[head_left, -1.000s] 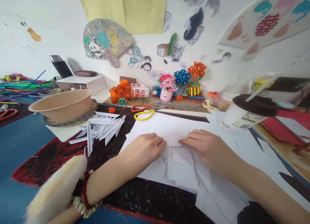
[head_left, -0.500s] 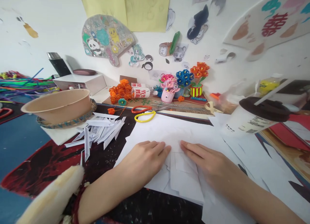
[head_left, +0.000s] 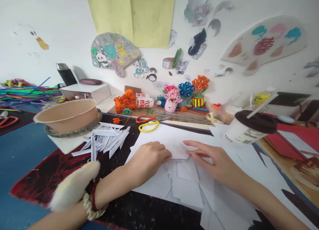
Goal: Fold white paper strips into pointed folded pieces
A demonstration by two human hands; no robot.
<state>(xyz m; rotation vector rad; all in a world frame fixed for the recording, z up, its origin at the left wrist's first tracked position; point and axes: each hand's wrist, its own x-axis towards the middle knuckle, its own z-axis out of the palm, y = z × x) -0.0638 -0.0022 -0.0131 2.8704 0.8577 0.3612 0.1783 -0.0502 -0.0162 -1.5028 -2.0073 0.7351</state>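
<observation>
Between my two hands is a small sheet of white paper (head_left: 177,148), with one edge lying across its near side. My left hand (head_left: 152,160) is closed at the paper's left edge, thumb and fingers pinching it. My right hand (head_left: 211,158) lies at the right edge, fingers stretched and slightly apart, fingertips touching the paper. Beneath them, overlapping white paper pieces (head_left: 186,187) fan out toward me over larger white sheets. To the left lies a pile of folded paper strips (head_left: 107,137). My left wrist wears bracelets and a fluffy cream-coloured piece (head_left: 74,187).
Scissors with red and yellow handles (head_left: 149,126) lie behind the paper. A beige bowl (head_left: 66,115) stands at left, a lidded drink cup (head_left: 251,128) at right. Craft flowers (head_left: 171,95) and an orange flower bunch (head_left: 127,100) line the back, against the wall.
My right fingers have spread apart and lifted slightly from their pressed-together pose. The paper's near edge shows more plainly between my hands. The camera view has shifted.
</observation>
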